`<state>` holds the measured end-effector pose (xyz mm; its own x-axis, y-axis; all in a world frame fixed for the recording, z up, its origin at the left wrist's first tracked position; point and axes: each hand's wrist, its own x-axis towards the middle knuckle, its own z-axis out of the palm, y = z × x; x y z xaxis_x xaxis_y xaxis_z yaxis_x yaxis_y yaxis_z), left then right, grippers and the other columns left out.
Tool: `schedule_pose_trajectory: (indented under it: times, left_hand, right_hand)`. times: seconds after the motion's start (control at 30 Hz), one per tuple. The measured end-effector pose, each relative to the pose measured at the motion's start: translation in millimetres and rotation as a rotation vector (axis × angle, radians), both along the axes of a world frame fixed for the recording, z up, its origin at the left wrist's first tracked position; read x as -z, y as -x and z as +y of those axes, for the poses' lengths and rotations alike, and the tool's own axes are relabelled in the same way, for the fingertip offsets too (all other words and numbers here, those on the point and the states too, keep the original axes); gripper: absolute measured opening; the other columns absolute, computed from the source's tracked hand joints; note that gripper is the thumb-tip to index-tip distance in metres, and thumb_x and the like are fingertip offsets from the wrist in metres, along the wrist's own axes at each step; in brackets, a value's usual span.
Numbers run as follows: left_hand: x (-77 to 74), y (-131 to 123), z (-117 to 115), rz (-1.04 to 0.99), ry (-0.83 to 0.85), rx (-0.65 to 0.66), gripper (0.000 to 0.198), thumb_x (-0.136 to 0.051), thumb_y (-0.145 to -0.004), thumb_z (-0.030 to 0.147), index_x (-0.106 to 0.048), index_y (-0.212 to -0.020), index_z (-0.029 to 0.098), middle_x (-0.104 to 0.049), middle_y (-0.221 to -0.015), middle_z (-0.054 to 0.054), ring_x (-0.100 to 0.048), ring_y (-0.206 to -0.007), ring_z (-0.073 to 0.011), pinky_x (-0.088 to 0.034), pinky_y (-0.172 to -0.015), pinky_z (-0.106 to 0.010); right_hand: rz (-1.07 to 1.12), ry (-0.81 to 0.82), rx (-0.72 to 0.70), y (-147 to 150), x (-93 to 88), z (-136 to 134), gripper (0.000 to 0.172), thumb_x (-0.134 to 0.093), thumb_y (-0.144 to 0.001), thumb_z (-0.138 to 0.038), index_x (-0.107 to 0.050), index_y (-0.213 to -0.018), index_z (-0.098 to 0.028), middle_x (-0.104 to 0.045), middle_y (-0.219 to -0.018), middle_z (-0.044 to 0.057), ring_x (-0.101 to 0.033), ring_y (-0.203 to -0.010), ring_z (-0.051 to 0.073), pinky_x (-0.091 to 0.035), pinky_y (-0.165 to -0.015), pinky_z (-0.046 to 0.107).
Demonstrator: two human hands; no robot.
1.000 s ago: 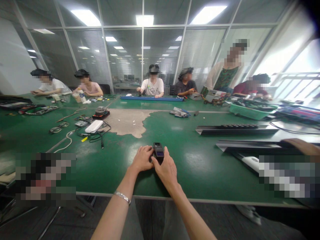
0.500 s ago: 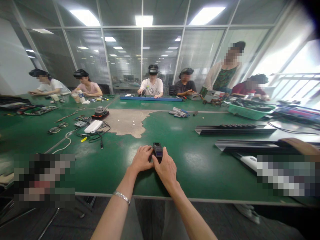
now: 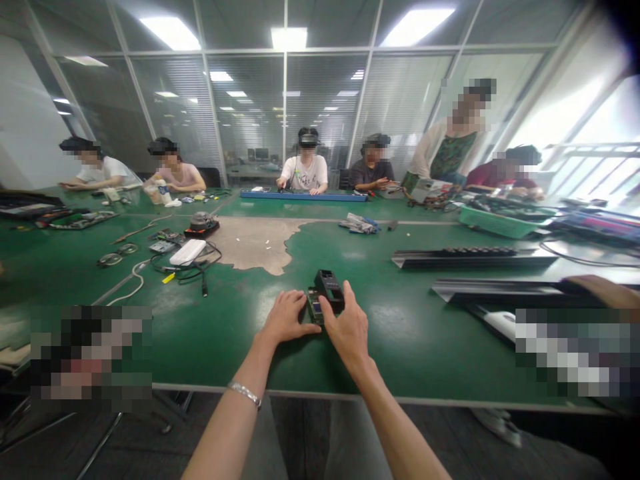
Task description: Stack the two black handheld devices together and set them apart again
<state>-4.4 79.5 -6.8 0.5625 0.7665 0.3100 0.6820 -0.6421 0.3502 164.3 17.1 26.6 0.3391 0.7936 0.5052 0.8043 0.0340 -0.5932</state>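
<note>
A black plastic housing (image 3: 327, 285) with openings in it is tilted beside a green circuit board (image 3: 315, 305) near the front of the green table. My right hand (image 3: 347, 327) holds the housing between its thumb and fingers. On the board's left side is my left hand (image 3: 286, 317), its fingertips at the board's edge and its thumb stretched toward the near end. Whether the board rests flat on the table cannot be made out.
Left lie a white box (image 3: 188, 253) with black cables, small boards and glasses (image 3: 117, 255). Gloves (image 3: 359, 223) are further back. Long black metal strips (image 3: 475, 259) and another person's hand (image 3: 597, 290) are at right. Several people sit across the table (image 3: 270, 209).
The black housing has come off the circuit board and moved up and right with my right hand. The green board now shows beside it. My left hand has barely moved.
</note>
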Motion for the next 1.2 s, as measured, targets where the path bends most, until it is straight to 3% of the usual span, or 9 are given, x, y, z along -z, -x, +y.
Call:
schedule_pose_trajectory:
  times: [0.2,0.4,0.63,0.93,1.2]
  left_hand:
    - [0.3,1,2,0.005,0.002,0.0,0.093,-0.064,-0.076,0.082,-0.051,-0.144,0.021,-0.051,-0.149,-0.014,-0.042,-0.141,-0.0349,-0.026,-0.119,-0.053]
    - [1.4,0,3,0.017,-0.016,0.003,0.092,-0.062,-0.078,0.082,-0.052,-0.143,0.017,-0.051,-0.149,-0.016,-0.043,-0.139,-0.0356,-0.027,-0.119,-0.052]
    - [-0.4,0,3,0.021,-0.03,0.013,0.09,-0.063,-0.078,0.081,-0.054,-0.142,0.018,-0.053,-0.147,-0.015,-0.045,-0.138,-0.0363,-0.028,-0.118,-0.052]
    - [1.8,0,4,0.01,-0.049,0.015,0.092,-0.062,-0.078,0.081,-0.053,-0.142,0.016,-0.053,-0.148,-0.016,-0.046,-0.138,-0.0351,-0.03,-0.118,-0.05]
    - [1.9,0,5,0.007,-0.022,0.015,0.096,-0.062,-0.077,0.083,-0.05,-0.146,0.017,-0.05,-0.15,-0.017,-0.043,-0.141,-0.0365,-0.028,-0.119,-0.053]
  right_hand:
    - [-0.026,0.02,0.026,-26,16.2,3,0.076,-0.052,-0.094,-0.047,-0.036,-0.151,0.001,-0.056,-0.141,0.028,-0.059,-0.126,0.036,-0.047,-0.102,0.046]
    - [-0.065,0.094,0.041,-33,34.8,2,0.075,-0.05,-0.095,-0.042,-0.032,-0.152,0.003,-0.056,-0.14,0.03,-0.062,-0.121,0.037,-0.048,-0.099,0.046]
    - [-0.147,0.119,0.063,-34,43.7,1,0.075,-0.049,-0.094,-0.039,-0.029,-0.152,0.004,-0.058,-0.137,0.029,-0.062,-0.117,0.036,-0.048,-0.099,0.047]
    - [-0.148,0.012,0.042,-34,53.0,0,0.079,-0.054,-0.088,-0.038,-0.03,-0.152,0.002,-0.049,-0.146,0.03,-0.049,-0.133,0.039,-0.043,-0.108,0.053]
    - [-0.117,-0.018,0.016,-35,53.7,-2,0.081,-0.055,-0.087,-0.038,-0.028,-0.154,0.0,-0.051,-0.145,0.029,-0.052,-0.131,0.038,-0.044,-0.108,0.055]
